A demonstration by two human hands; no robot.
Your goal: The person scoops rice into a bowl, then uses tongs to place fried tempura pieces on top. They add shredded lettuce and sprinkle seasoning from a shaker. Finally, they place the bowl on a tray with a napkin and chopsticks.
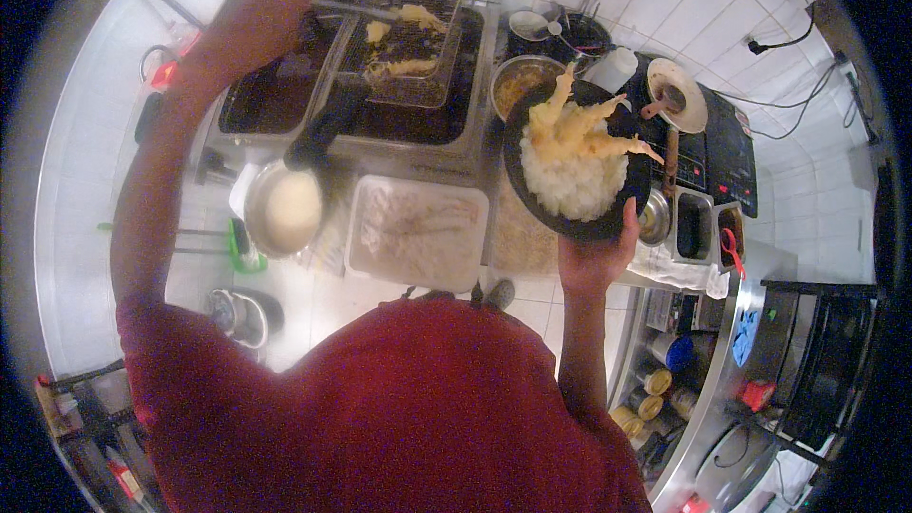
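right hand (596,260) holds dark bowl (577,226) by near rim

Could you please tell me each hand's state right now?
Left hand: closed, holding a metal utensil over the frying basket.
Right hand: holding a dark bowl of rice.

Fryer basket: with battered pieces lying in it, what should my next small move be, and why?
Probably use the metal utensil in your left hand to pick up the fried piece near its tip: it lies in the basket, within easy reach, while your right hand supports the dark bowl.
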